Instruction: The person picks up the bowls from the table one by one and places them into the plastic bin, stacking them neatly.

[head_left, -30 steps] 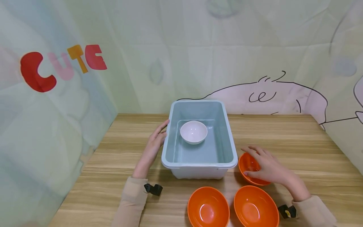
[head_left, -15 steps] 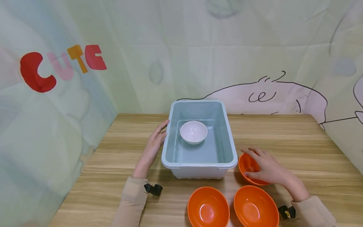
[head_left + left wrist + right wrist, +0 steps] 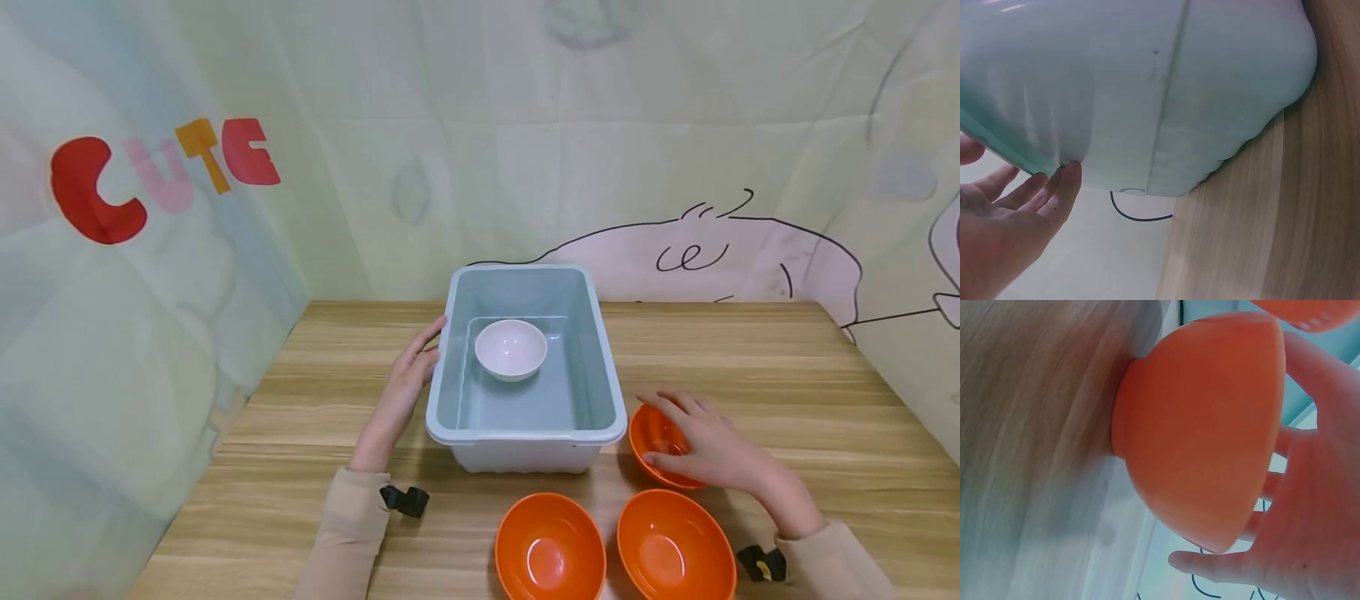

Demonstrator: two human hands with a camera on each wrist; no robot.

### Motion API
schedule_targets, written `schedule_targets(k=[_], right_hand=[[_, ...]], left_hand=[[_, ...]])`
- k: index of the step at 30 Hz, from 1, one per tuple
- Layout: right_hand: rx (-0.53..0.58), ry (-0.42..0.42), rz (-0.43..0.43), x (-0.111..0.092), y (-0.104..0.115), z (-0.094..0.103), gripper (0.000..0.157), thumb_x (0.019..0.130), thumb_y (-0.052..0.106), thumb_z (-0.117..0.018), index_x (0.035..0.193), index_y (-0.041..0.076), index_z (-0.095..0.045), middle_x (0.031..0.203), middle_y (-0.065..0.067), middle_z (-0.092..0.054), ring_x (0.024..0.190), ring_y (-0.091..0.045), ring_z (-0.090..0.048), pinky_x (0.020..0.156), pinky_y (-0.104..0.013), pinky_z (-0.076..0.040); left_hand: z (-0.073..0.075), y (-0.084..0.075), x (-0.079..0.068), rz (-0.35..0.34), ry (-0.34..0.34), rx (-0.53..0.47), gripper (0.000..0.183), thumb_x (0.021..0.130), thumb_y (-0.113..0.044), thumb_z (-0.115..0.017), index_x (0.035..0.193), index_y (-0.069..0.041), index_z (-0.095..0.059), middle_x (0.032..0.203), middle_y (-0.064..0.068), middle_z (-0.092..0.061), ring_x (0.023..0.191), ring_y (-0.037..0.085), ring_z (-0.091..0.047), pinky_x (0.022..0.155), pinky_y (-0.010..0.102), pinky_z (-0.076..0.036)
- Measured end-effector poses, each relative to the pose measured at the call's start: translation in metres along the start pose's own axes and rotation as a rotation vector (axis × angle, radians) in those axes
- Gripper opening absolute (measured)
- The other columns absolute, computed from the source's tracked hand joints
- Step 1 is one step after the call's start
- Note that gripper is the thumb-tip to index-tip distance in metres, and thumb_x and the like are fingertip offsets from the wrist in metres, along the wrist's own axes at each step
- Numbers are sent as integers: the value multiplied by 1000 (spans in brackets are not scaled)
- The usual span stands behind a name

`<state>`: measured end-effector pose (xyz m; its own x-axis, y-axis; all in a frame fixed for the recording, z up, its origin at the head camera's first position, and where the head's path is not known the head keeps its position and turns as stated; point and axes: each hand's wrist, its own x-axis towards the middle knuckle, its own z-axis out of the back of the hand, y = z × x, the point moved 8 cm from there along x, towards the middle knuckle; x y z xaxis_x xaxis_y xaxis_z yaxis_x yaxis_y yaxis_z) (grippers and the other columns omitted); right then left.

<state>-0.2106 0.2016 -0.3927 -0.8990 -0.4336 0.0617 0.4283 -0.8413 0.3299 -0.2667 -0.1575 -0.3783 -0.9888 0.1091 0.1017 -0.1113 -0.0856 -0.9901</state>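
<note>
My left hand [image 3: 408,379] touches the left side of a light blue plastic basin [image 3: 525,437]. In the left wrist view its fingers [image 3: 1063,190] lie nearly straight against the outer wall below the rim. Inside the basin sits a white bowl [image 3: 512,351]. Over the smallest-looking orange bowl [image 3: 654,435], just right of the basin, my right hand [image 3: 708,446] is spread. Its thumb and fingers reach over that bowl's rim, loosely bent and apart. The right wrist view shows this orange bowl [image 3: 1204,425] upright on the table, with some fingers hidden behind its rim.
Two more orange bowls, a left one [image 3: 550,533] and a right one [image 3: 667,533], stand side by side at the front. The wooden table [image 3: 300,467] ends at a printed cloth backdrop [image 3: 375,208] at the back and left.
Both hands, the basin and the bowls keep their places. The view has shifted only slightly.
</note>
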Motion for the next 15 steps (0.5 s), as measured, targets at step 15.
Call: schedule_targets(k=[15], right_hand=[[-42, -46, 33, -9, 5, 6, 73, 80, 55, -69, 138, 16, -49, 135, -22, -50, 118, -48, -48, 86, -67, -45]], left_hand=[[0, 1, 1, 4, -6, 9, 48, 99, -20, -39, 146, -27, -40, 152, -3, -40, 132, 22, -46, 109, 45, -37]])
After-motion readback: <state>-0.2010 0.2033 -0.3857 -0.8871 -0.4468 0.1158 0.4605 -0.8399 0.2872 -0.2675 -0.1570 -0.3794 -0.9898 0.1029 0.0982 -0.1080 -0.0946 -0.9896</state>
